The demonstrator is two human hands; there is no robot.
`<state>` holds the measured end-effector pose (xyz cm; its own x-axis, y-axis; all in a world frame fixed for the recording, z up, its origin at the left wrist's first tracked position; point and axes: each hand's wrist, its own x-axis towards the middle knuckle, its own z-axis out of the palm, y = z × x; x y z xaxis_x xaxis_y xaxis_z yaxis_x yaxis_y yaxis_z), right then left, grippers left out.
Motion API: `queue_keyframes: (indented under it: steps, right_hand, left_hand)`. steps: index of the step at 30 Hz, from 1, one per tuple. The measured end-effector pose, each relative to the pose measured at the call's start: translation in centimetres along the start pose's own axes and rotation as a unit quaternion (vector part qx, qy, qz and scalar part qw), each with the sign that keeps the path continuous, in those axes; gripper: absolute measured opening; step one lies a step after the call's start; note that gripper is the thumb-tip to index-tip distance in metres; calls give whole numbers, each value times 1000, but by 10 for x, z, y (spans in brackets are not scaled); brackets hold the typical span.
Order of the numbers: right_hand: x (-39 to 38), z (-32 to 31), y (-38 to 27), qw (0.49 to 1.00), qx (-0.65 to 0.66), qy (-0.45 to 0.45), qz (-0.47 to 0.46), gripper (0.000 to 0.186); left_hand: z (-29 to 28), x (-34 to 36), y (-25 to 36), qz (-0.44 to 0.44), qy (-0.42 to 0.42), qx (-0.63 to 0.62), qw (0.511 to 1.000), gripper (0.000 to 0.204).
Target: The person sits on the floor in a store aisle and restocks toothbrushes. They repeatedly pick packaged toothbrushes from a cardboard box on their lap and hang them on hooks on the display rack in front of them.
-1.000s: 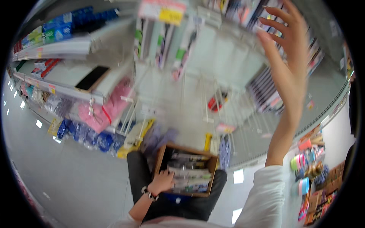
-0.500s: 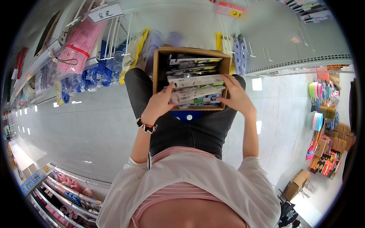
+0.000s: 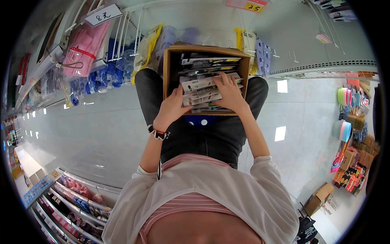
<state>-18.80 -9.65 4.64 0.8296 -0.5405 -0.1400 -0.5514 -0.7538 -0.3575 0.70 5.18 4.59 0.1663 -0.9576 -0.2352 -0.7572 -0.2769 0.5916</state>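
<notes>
An open cardboard box (image 3: 165, 77) stands between my knees, filled with several flat, clear-wrapped packets (image 3: 198, 84) standing in a row with their edges up. My left hand (image 3: 172, 107) grips the left ends of the nearer packets, fingers on the far side and thumb on the near side. Across the same packets reaches my right hand (image 3: 230, 95), its fingers over a white-edged packet and its thumb on the near side. What the packets contain cannot be made out. Darker packets (image 3: 211, 61) fill the far part of the box.
Purple slippers (image 3: 164, 40) and yellow-and-white packages (image 3: 148, 51) stand behind the box. Pink packaged goods (image 3: 87, 49) hang from rack hooks at the left. A perforated shelf edge (image 3: 325, 68) runs along the right. Stocked shelves (image 3: 77, 203) stand at lower left, a carton (image 3: 319, 197) at lower right.
My right hand has moved left from the packets' right ends to nearer their middle. The left hand stays at their left ends. The view has shifted slightly.
</notes>
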Motion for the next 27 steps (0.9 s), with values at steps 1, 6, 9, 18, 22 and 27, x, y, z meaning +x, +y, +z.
queue_keyframes:
  steps: [1,6,9,18,22,27]
  right_hand:
    - [1,0,1,1000,5,10,-3,82]
    - [5,-3,3,999,24,44,-19,85]
    - [4,-3,2,997,30,61,-25,84]
    - [1,-10,10,981,112,130,-91,74]
    - [3,-14,9,975,145,143,-87,71]
    - [3,-11,6,969,139,186,-82,65]
  left_hand:
    - [0,2,4,-10,1,-17,1000,84]
    - [5,6,8,-3,35,-25,999,87]
    - [3,5,9,1,44,-58,997,86]
    - [-26,-3,45,11,67,-212,975,86]
    - [-35,-2,55,48,83,-237,967,83]
    - [-36,-1,55,84,91,-273,954,79]
